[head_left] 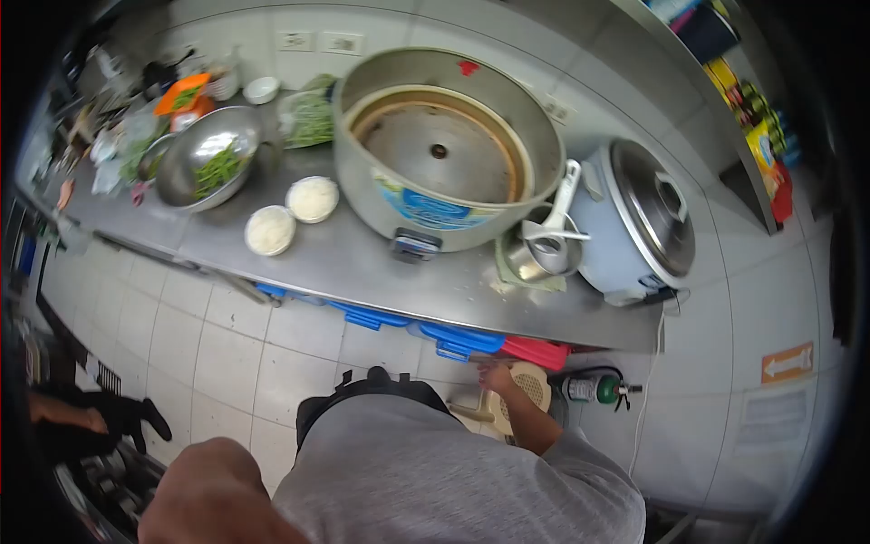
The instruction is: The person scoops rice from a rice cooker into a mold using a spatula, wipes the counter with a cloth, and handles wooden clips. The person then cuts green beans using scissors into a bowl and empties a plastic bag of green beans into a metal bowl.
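Observation:
My right hand (494, 374) is low in front of me, beside the beige perforated plastic stool (528, 383) and below the table edge. Its fingers are small and partly hidden, so I cannot make out whether they hold anything. Near that hand are a red lid (536, 351) and a blue-lidded container (462, 341) under the table. My left arm fills the lower left foreground, blurred, and its hand lies out of view. On the steel table (362, 272) stands a large rice cooker body (449, 216) with no inner pot in it.
Two bowls of white rice (270, 231) and a steel bowl of green vegetables (208, 159) stand left. Right are a metal pot with white utensils (539, 254) and a lidded rice cooker (625, 218). A green cylinder (598, 389) stands below. Another person's hand (86, 419) shows far left.

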The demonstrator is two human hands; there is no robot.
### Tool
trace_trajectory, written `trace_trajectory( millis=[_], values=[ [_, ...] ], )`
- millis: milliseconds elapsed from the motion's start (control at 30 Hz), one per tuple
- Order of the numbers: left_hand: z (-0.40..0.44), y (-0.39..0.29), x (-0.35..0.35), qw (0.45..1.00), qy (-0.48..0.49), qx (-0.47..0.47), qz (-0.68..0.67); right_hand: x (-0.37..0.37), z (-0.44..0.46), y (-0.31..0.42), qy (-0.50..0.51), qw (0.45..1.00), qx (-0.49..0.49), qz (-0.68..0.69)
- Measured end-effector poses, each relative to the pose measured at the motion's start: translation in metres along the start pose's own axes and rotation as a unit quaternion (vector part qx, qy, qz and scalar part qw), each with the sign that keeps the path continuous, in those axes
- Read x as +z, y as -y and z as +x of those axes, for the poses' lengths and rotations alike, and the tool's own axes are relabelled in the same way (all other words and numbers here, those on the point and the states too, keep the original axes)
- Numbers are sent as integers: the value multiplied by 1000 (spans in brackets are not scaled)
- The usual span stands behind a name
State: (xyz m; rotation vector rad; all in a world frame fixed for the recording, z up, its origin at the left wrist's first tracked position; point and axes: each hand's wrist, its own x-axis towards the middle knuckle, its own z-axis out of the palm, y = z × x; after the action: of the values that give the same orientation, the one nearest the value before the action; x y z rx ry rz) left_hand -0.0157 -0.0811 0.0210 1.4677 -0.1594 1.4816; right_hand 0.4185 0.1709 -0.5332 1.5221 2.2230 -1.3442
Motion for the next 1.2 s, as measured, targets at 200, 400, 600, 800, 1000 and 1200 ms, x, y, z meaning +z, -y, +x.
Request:
trace_trajectory(
  millis=[200, 400, 600, 800, 1000, 1200],
  values=[
    [18, 55, -86, 950, 216, -77, -212, 5, -22, 16, -72, 991, -78, -81],
    [-64, 185, -155, 829, -329, -443, -91, 15, -126, 55, -91, 970, 191, 116],
    [-66, 349, -164, 756, -319, -565, -84, -17, -186, 30, -90, 951, 227, 187],
    [14, 486, -178, 706, -402, -571, -118, -77, -147, -7, -176, 907, 154, 351],
    [19, 552, -197, 662, -539, -486, -187, -201, -134, 8, -125, 869, 38, 478],
    [12, 527, -171, 581, -648, -473, -134, -288, -59, 0, -131, 850, -19, 510]
  ],
)
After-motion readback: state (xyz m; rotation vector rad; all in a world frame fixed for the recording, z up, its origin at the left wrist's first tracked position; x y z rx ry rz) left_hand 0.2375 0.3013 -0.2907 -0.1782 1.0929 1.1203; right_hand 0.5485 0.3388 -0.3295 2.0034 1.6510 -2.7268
